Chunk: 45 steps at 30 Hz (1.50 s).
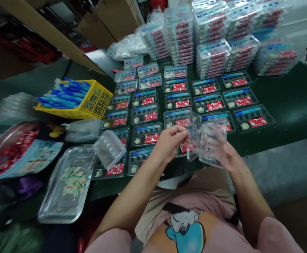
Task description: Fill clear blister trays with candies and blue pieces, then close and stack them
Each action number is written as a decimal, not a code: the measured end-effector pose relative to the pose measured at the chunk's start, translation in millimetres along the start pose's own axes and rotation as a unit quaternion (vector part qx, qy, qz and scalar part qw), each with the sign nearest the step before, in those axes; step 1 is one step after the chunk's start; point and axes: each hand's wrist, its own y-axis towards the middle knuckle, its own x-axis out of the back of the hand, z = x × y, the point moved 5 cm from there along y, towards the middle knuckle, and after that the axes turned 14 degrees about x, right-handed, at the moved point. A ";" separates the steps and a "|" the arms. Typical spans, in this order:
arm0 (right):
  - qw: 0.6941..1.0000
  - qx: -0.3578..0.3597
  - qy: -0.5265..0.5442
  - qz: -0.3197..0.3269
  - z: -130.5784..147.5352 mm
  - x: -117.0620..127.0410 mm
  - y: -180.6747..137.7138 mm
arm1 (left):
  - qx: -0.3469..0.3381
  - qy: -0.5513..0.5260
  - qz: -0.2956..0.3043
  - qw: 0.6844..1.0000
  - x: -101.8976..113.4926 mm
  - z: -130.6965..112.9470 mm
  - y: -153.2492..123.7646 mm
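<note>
My left hand (170, 142) pinches the edge of a clear plastic blister case (213, 140), held above the front of the table. My right hand (231, 156) grips the other side, its fingers partly seen through the plastic. Two clear halves stand apart at an angle; whether a hinge joins them I cannot tell. Beneath and beyond lie rows of clear trays, each with a blue pen (250, 111), a red-and-white packet (258, 121) and a small pale block (245, 125). Left of my left forearm, another clear plastic case (109, 149) rests tilted over a filled tray.
A yellow basket (95, 100) of blue pens stands at the left. Nearer are a metal tray (53, 196) with small pale-green pieces and a round tub (34, 158) of red packets. Tall stacks of packed cases (212, 58) line the back beside crumpled plastic bags (128, 47).
</note>
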 end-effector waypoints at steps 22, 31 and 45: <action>0.998 -0.001 0.024 -0.050 8.2 63.4 7.4 | -0.001 -0.340 -0.215 0.915 28.9 -10.1 158.9; 0.999 -0.004 -0.015 -0.046 14.5 68.6 7.9 | 0.088 -0.229 -0.168 0.955 29.3 -6.5 118.8; 0.999 0.004 -0.020 -0.045 22.6 57.0 -1.2 | -0.074 0.711 -0.208 0.668 48.4 -43.6 188.6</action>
